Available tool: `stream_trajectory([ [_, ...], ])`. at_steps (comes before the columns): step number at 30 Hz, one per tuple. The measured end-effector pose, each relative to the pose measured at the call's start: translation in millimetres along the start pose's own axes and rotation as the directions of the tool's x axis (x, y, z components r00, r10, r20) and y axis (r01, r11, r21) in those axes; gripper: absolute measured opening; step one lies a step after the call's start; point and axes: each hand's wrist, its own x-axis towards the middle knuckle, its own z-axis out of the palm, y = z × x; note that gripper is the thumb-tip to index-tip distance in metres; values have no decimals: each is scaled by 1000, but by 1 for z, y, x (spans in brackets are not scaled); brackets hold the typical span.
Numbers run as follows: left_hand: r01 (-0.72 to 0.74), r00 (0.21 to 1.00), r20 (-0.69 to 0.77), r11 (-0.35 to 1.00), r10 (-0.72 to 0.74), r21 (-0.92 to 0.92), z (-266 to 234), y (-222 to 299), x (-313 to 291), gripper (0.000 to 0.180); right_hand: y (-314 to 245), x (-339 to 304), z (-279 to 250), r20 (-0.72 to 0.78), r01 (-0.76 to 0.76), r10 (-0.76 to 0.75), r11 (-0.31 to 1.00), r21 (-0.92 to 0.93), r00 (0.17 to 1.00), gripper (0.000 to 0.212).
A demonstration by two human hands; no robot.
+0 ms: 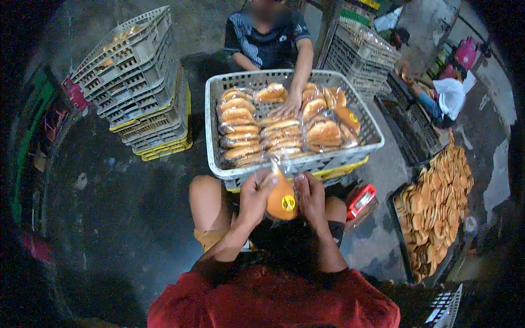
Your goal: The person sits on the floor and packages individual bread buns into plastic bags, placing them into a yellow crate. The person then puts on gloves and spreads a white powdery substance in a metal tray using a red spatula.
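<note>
My left hand (254, 198) grips a golden-brown bun (280, 197) in a clear plastic bag with a round yellow label, held above my lap. My right hand (310, 198) is closed beside the bag's right edge, thumb against fingers; whether it pinches the film is too fine to make out. Just beyond my hands stands a grey plastic crate (212, 128) holding rows of bagged buns (239, 128). Across from me, another person's hand (288, 106) reaches down onto the buns in the middle of the crate.
Tall stacked crates (145, 87) rise at the left, and more crates (361, 57) at the back right. A red object (361, 202) lies by my right knee. Many loose buns (435, 205) fill a dark tray at the right. Another person (445, 98) sits beyond it.
</note>
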Motion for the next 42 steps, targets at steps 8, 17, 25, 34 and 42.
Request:
stream_trajectory([
  [8,34,971,239,973,22,-230,2,16,1,24,32,-6,4,349,-378,254,855,356,902,29],
  [17,-214,949,303,872,80,440,1,5,6,22,34,-24,-12,112,27,-84,900,436,990,26],
  [25,145,952,279,989,-127,-42,3,-15,13,21,34,-23,-18,124,-63,10,901,429,992,16],
  [34,-251,947,277,910,161,330,22,-30,10,16,41,-21,-11,-56,-71,92,950,305,994,9],
  [42,-275,961,112,900,251,339,44,-27,-1,33,33,-25,-4,-262,201,-202,979,-29,944,12],
])
